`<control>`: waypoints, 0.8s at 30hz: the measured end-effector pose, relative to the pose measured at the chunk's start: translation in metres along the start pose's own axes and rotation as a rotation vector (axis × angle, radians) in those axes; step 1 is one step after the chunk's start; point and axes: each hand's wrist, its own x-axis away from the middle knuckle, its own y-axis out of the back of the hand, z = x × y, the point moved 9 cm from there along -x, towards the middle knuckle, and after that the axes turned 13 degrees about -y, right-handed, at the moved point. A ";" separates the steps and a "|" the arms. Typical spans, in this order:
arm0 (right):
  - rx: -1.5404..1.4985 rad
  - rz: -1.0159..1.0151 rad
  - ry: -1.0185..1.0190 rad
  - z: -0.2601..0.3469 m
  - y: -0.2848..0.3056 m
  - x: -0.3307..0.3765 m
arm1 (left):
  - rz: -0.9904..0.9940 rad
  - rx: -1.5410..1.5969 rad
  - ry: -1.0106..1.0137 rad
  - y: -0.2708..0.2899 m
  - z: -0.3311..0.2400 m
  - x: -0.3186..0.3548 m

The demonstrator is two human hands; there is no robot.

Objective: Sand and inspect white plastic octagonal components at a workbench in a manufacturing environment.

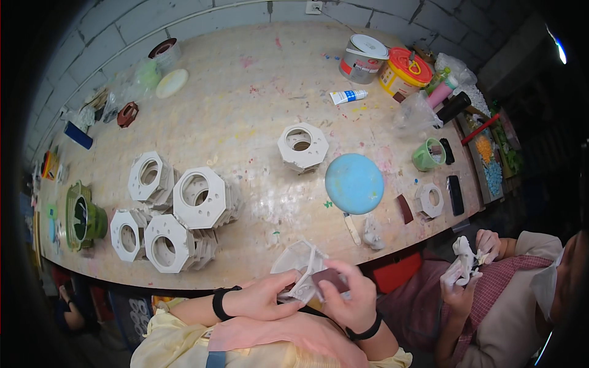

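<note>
Close to my body, at the table's front edge, my left hand grips a white openwork octagonal piece. My right hand pinches a brown piece of sandpaper against the right side of that piece. Part of the octagonal piece is hidden behind my fingers. To the left, several stacks of white octagonal rings with round holes stand on the table. Another short stack of rings sits farther back, beside a round light-blue disc.
At right, a co-worker's hands hold a white object. Nearby lie a wooden-handled tool, a sandpaper scrap, a single ring and a black phone. A green basket stands left; a grey can and yellow bucket stand behind.
</note>
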 end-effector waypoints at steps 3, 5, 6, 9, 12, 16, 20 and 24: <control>0.363 -0.123 -0.130 -0.014 0.004 -0.002 | -0.036 0.062 0.035 0.000 0.005 0.003; 0.439 -0.239 -0.214 -0.025 0.021 -0.004 | -0.030 0.106 0.039 -0.004 0.007 0.006; 0.292 -0.258 -0.223 -0.029 0.027 -0.003 | -0.087 0.187 0.033 -0.001 0.007 0.007; 0.077 -0.237 -0.210 -0.034 0.031 0.003 | -0.151 0.226 0.003 0.007 0.006 0.007; -0.082 0.121 -0.424 -0.054 0.000 0.013 | -0.132 0.069 -0.105 0.013 -0.004 0.002; -0.334 0.184 -0.428 -0.056 -0.011 0.017 | -0.114 0.015 -0.156 0.010 -0.012 -0.001; -0.281 0.260 -0.506 -0.061 -0.020 0.020 | -0.091 -0.003 -0.251 0.009 -0.017 -0.003; -0.303 0.231 -0.454 -0.051 -0.019 0.020 | -0.073 -0.072 -0.293 0.008 -0.016 -0.001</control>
